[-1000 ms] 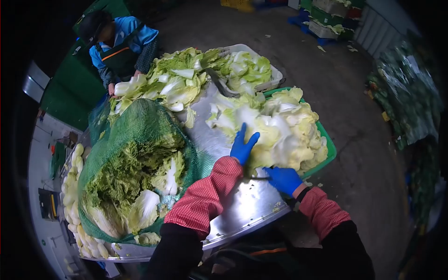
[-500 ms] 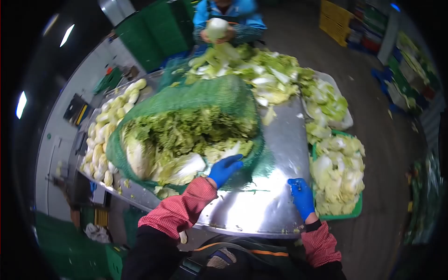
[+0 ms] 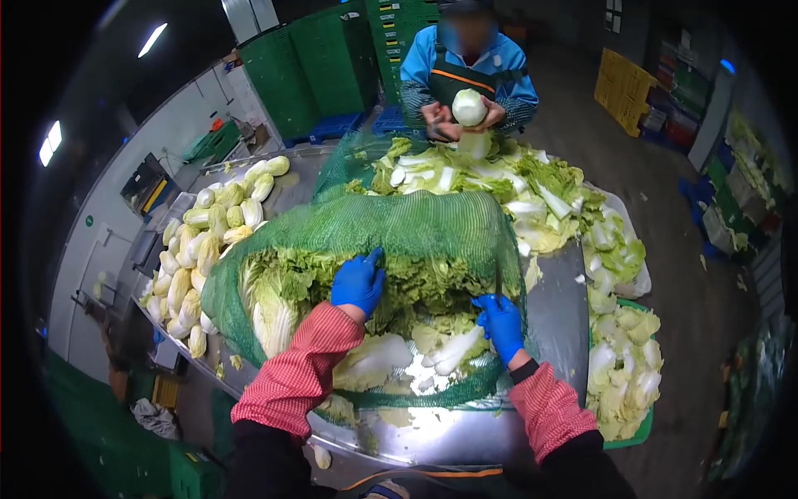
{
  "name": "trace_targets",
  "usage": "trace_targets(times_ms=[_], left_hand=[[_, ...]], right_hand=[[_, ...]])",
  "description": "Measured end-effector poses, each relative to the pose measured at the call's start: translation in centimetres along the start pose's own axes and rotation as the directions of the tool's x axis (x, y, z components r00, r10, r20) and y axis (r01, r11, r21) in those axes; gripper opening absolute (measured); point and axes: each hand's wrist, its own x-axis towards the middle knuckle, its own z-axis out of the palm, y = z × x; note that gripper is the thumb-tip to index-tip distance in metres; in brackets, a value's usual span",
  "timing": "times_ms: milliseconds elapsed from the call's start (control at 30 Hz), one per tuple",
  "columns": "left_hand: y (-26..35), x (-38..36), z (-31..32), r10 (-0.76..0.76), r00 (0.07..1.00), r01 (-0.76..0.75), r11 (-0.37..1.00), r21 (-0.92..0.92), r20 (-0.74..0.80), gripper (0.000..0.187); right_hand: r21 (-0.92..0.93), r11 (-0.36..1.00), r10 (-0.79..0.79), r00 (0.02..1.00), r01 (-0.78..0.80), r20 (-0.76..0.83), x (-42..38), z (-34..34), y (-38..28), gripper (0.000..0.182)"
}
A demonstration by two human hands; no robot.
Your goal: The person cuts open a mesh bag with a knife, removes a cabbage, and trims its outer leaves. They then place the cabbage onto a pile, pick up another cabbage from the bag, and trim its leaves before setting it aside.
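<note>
A green mesh sack [image 3: 416,218] lies on the metal table with its mouth toward me, full of leafy napa cabbages [image 3: 273,320]. My left hand [image 3: 358,284], in a blue glove, rests against the leaves just under the sack's upper rim, its fingers reaching upward and apart. At the right of the mouth my gloved right hand [image 3: 500,328] is closed on a knife [image 3: 499,274], whose narrow dark blade points away from me. Loose pale leaves [image 3: 374,359] lie at the front of the mouth, between my forearms.
Trimmed cabbages [image 3: 199,249] are heaped at the left. Across the table a person [image 3: 470,75] in blue holds a cabbage above a pile of leaves [image 3: 540,195]. At the right stand a white tub [image 3: 638,249] and a green crate [image 3: 640,431], both holding leaves.
My left hand has moved from the sack's lower right edge up to the leaves under its rim. My right hand has come from the bare table to the sack's mouth. The view has shifted.
</note>
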Motion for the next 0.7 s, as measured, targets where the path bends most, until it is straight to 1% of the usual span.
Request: trace_targets(times_ms=[67, 100, 167, 200, 233, 267, 300, 333, 367, 400, 467, 500, 600, 633, 667, 700], left_hand=[[-0.4, 2.6, 0.4, -0.124, 0.983, 0.078, 0.948, 0.309, 0.132, 0.024], [-1.8, 3.8, 1.5, -0.091, 0.988, 0.045, 0.944, 0.327, 0.128, 0.019], [-3.1, 6.2, 3.0, -0.018, 0.998, 0.000, 0.958, 0.286, 0.061, 0.020], [-3.6, 7.4, 3.7, 0.020, 0.999, -0.028, 0.963, 0.268, 0.031, 0.021], [-4.1, 9.0, 4.2, -0.014, 0.994, -0.005, 0.984, 0.180, 0.104, 0.027], [-4.1, 9.9, 4.9, -0.075, 0.991, 0.067, 0.995, 0.072, 0.108, 0.030], [-3.6, 10.9, 5.7, -0.132, 0.984, 0.137, 0.990, -0.036, 0.117, 0.034], [-3.3, 11.9, 6.5, -0.184, 0.974, 0.203, 0.968, -0.145, 0.132, 0.037], [-3.8, 12.4, 8.5, -0.152, 0.988, 0.144, 0.974, -0.176, -0.031, 0.045], [-3.6, 13.1, 8.5, -0.210, 0.977, 0.212, 0.958, -0.193, 0.031, 0.050], [-3.0, 14.3, 7.8, -0.318, 0.934, 0.348, 0.913, -0.211, 0.164, 0.058], [-2.7, 14.7, 7.3, -0.355, 0.907, 0.396, 0.903, -0.169, 0.226, 0.072], [-0.9, 14.4, 6.3, -0.471, 0.814, 0.570, 0.761, -0.311, 0.338, 0.083], [-0.8, 14.0, 7.0, -0.423, 0.880, 0.470, 0.840, -0.270, 0.214, 0.101], [-0.6, 13.2, 7.5, -0.367, 0.911, 0.410, 0.856, -0.315, 0.189, 0.110], [-0.6, 12.4, 8.8, -0.321, 0.939, 0.343, 0.903, -0.260, 0.123, 0.113]], right_hand=[[-0.245, 0.968, 0.057, 0.998, -0.049, 0.023, 0.6, -0.4, -0.3, 0.029], [-0.283, 0.959, 0.014, 0.999, -0.005, 0.029, 0.6, -0.3, -0.4, 0.028], [-0.351, 0.933, -0.074, 0.996, 0.085, 0.045, 0.4, 0.0, -0.6, 0.025], [-0.332, 0.935, -0.109, 0.992, 0.123, 0.061, 0.5, 0.2, -0.6, 0.025], [-0.311, 0.937, -0.143, 0.987, 0.159, 0.072, 0.6, 0.5, -0.5, 0.024], [-0.288, 0.938, -0.180, 0.980, 0.196, 0.080, 0.7, 0.8, -0.6, 0.024], [-0.269, 0.951, -0.124, 0.987, 0.149, 0.106, 0.4, 1.4, -1.2, 0.025], [-0.281, 0.944, -0.140, 0.980, 0.175, 0.140, 0.3, 2.0, -1.4, 0.025], [-0.291, 0.934, -0.159, 0.972, 0.205, 0.174, 0.2, 2.7, -1.3, 0.026], [-0.301, 0.924, -0.176, 0.962, 0.234, 0.207, 0.0, 3.2, -1.3, 0.026], [-0.286, 0.939, -0.121, 0.962, 0.191, 0.246, -0.7, 4.3, -2.2, 0.025], [-0.280, 0.946, -0.088, 0.959, 0.166, 0.269, -1.0, 4.5, -2.2, 0.025], [-0.283, 0.946, -0.080, 0.961, 0.156, 0.263, -1.1, 3.8, 0.3, 0.023], [-0.298, 0.945, -0.053, 0.965, 0.131, 0.257, -1.6, 3.4, 0.1, 0.023], [-0.181, 0.980, -0.035, 0.968, 0.082, 0.250, -1.8, 3.2, 0.2, 0.022], [-0.152, 0.986, -0.029, 0.977, 0.062, 0.211, -1.7, 2.8, 1.1, 0.021]])
